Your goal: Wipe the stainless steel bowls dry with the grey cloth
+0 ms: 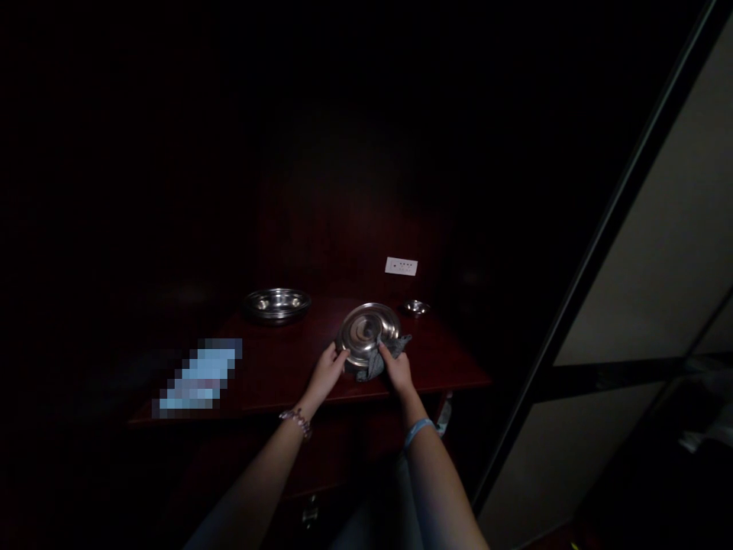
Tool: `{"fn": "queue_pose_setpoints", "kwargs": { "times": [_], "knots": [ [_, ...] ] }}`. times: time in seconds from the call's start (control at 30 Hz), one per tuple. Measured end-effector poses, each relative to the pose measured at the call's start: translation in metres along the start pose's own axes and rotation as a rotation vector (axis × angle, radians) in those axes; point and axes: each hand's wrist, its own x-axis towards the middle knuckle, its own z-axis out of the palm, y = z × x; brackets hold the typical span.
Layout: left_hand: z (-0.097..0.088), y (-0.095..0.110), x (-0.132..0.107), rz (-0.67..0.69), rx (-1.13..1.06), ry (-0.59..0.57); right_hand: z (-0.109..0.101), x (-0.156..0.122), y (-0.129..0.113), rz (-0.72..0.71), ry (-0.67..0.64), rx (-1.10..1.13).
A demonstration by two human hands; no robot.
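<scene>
A shiny round metal plate (pixel 358 330) is tilted towards me above the front of a dark red wooden shelf (pixel 275 382). My left hand (pixel 329 370) grips its lower left rim, thumb on top. A grey cloth (pixel 372 368) is bunched in my right hand (pixel 397 368), pressed against the plate's lower right side with the thumb on the inner face. The fingers beneath the plate are hidden. Behind it to the left sits a stack of metal plates or bowls (pixel 278 304); a small metal bowl (pixel 417 308) stands at the back right.
A blurred-out pale blue rectangle (pixel 200 378) lies on the shelf's left. On the back panel is a white label or socket plate (pixel 402 266). Below the front edge is a drawer handle (pixel 310 510). A pale sliding door panel (pixel 641 229) with a dark frame slants along the right.
</scene>
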Motion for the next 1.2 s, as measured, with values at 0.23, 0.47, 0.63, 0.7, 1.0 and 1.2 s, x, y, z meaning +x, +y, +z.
{"fn": "queue_pose_setpoints", "kwargs": {
  "times": [0.23,0.47,0.63,0.7,1.0,1.2],
  "knots": [
    [0.006,0.002,-0.002,0.065,0.056,-0.114,-0.001,0.001,0.0,-0.031,0.027,0.015],
    [0.008,0.008,-0.008,0.051,0.168,-0.228,0.0,-0.001,0.0,0.021,0.026,0.028],
    [0.007,0.004,-0.004,0.008,0.171,-0.108,0.0,-0.003,-0.004,0.016,-0.023,0.035],
    [0.006,0.001,-0.003,0.014,0.145,-0.051,-0.001,-0.004,-0.005,0.018,-0.037,0.012],
    [-0.002,-0.001,0.002,-0.003,-0.043,0.114,0.001,0.0,0.0,-0.002,-0.064,-0.044],
    [0.0,0.003,0.003,-0.002,-0.165,0.072,0.0,-0.002,-0.004,-0.01,-0.054,-0.083]
  ]
}}
